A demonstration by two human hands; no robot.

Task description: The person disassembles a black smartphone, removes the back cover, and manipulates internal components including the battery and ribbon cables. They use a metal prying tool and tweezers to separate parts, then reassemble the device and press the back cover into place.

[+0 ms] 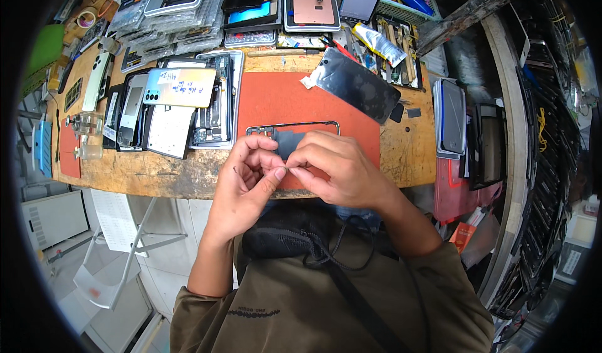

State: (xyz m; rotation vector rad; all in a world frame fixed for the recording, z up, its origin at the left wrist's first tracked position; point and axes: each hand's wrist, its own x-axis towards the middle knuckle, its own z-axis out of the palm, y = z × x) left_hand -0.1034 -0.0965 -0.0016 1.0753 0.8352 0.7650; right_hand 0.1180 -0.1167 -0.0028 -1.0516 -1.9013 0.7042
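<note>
My left hand and my right hand meet fingertip to fingertip above the near edge of the bench. Each thumb and forefinger is pinched together; whatever lies between them is too small to name. Just beyond and under them, an opened phone frame with a dark inside lies on the orange-red work mat. My fingers hide part of the frame. Farther right, a dark phone screen rests slanted across the mat's far right corner, a crumpled pale tab at its left end.
Left of the mat lie a phone with a yellow-blue back, opened tablets and small glass bottles. Bubble-wrapped devices are stacked behind. A silver-yellow tube sits by a tool tray at the back right. A wooden post stands to the right.
</note>
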